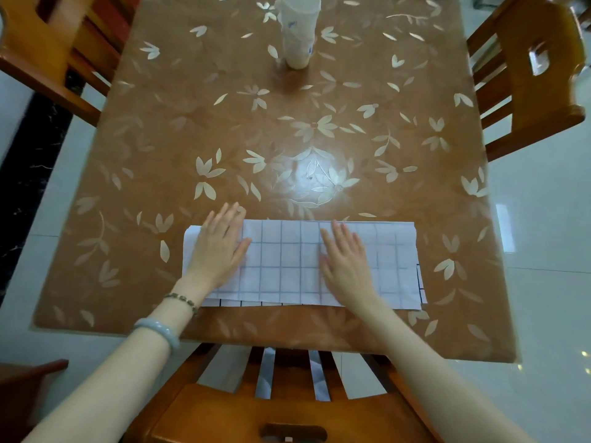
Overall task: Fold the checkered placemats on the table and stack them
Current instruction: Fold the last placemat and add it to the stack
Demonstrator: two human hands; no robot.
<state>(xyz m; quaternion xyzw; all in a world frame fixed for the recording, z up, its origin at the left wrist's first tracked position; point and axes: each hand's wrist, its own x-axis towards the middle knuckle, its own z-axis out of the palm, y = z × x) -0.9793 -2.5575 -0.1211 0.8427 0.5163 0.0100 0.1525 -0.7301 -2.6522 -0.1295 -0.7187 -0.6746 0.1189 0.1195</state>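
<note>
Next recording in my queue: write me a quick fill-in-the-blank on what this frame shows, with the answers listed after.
1. The left hand and right hand press on the checkered placemat with fingers ____, not curled.
2. The bracelets are worn on the ____ arm.
3. The white container stands at the ____ end of the table, away from the person.

Answers: straight; left; far

Brown leaf-patterned table (224,123); folded checkered placemat (287,260) flat near its front edge, white container (299,30) upright at the far end.
</note>
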